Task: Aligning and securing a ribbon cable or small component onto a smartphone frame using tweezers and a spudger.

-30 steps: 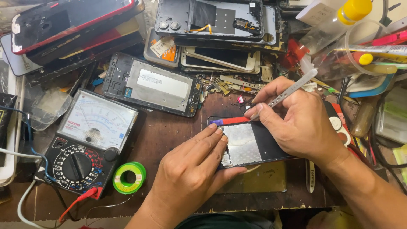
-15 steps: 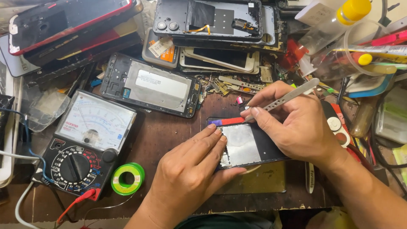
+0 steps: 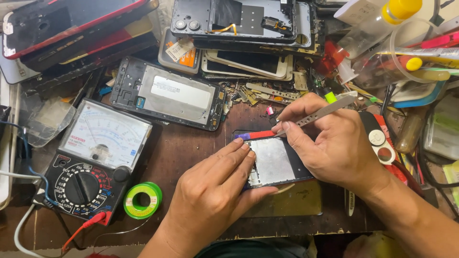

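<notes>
An opened phone (image 3: 276, 160) lies flat on the brown bench, its silver inner plate facing up, with a red and blue strip along its top edge. My left hand (image 3: 215, 191) presses down on its left side, fingers flat and thumb under the lower edge. My right hand (image 3: 334, 143) covers the phone's right side and grips metal tweezers (image 3: 321, 112), whose tip points down-left to the phone's top edge near the strip.
An analogue multimeter (image 3: 93, 160) with red and black leads sits at left, a green solder spool (image 3: 142, 199) beside it. Stripped phone frames (image 3: 169, 93) and screens (image 3: 239, 19) crowd the back. Bottles, tubes and tools (image 3: 401, 52) pile at right.
My right hand has tilted the tweezers and shifted their tip slightly along the phone's top edge. My left hand and the phone have stayed put.
</notes>
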